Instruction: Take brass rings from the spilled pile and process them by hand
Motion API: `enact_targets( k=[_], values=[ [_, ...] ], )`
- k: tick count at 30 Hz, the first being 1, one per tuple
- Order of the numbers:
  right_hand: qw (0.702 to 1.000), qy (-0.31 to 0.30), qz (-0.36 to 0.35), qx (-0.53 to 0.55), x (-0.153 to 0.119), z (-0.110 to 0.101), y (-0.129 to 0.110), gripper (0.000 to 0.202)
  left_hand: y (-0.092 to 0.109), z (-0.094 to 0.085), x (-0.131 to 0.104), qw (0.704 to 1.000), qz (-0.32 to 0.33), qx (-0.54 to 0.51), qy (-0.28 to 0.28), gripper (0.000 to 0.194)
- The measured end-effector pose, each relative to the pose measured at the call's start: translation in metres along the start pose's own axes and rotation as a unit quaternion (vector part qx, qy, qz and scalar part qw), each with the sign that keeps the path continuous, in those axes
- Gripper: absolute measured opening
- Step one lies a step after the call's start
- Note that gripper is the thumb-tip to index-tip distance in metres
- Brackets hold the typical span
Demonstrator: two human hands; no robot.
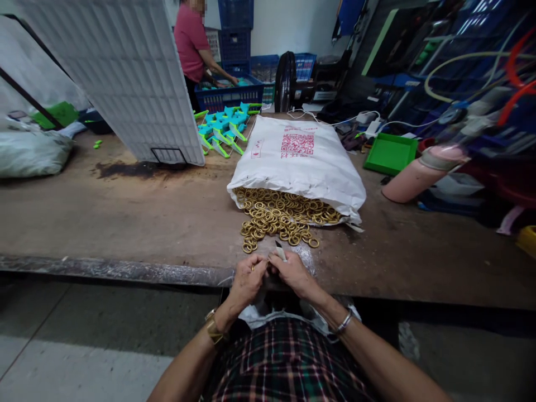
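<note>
Over the table's front edge, my left hand point(250, 274) is closed with a bit of a gold ring showing between its fingers. Close beside it, fingertips nearly touching, my right hand point(292, 272) is wrapped round a small pale knife point(281, 253) whose dark tip points up and away. Just beyond both hands lies a loose pile of gold rings point(276, 223). It spills from the open mouth of a white sack point(301, 162) with red print, which lies on its side and holds more rings.
A ribbed white panel point(121, 72) stands at the back left, beside blue and green plastic parts point(224, 128). A green tray point(391, 154) and a pink bottle point(412, 176) are on the right. A person in red point(191, 42) reaches into a blue crate point(228, 99).
</note>
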State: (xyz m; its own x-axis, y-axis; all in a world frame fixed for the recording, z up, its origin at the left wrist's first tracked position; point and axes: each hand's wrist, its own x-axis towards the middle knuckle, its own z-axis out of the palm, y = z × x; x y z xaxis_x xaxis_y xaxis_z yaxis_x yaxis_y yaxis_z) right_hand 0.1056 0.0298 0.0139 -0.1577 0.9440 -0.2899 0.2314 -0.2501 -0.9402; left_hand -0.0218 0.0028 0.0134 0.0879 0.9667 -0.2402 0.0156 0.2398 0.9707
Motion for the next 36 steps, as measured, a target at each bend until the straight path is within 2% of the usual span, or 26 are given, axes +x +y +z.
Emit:
enact_targets(
  k=[4,9,12,15,18,22,29,33,36],
  values=[
    [0.999,0.002,-0.029,-0.022,-0.001,0.0,-0.003,0.022,0.001,-0.002,0.0,0.993,-0.062,-0.091,-0.036,0.028],
    [0.998,-0.022,-0.051,-0.026,0.001,-0.002,-0.004,0.026,0.001,-0.002,-0.003,0.982,-0.075,-0.167,-0.045,0.033],
    [0.993,0.013,-0.077,-0.088,0.002,-0.006,-0.001,0.024,0.004,-0.002,-0.003,0.978,-0.078,-0.191,-0.035,0.036],
    [0.967,0.029,-0.13,-0.215,-0.001,-0.009,0.003,0.019,0.006,-0.001,-0.003,0.977,-0.072,-0.198,-0.013,0.037],
    [0.928,-0.018,-0.169,-0.331,-0.007,-0.008,0.004,0.016,0.006,0.001,-0.002,0.982,-0.057,-0.182,0.008,0.035],
    [0.897,-0.025,-0.168,-0.409,-0.01,-0.004,0.004,0.022,0.005,0.002,-0.002,0.99,-0.029,-0.135,0.026,0.031],
    [0.872,-0.005,-0.146,-0.467,-0.012,-0.002,0.003,0.026,0.003,0.001,-0.003,0.997,-0.005,-0.065,0.045,0.026],
    [0.867,-0.013,-0.137,-0.478,-0.014,0.0,0.001,0.028,0.001,0.0,-0.004,0.997,-0.003,-0.075,0.036,0.029],
    [0.854,-0.019,-0.121,-0.506,-0.011,-0.003,0.0,0.029,0.003,-0.001,-0.009,0.992,-0.028,-0.125,0.011,0.033]
  ],
)
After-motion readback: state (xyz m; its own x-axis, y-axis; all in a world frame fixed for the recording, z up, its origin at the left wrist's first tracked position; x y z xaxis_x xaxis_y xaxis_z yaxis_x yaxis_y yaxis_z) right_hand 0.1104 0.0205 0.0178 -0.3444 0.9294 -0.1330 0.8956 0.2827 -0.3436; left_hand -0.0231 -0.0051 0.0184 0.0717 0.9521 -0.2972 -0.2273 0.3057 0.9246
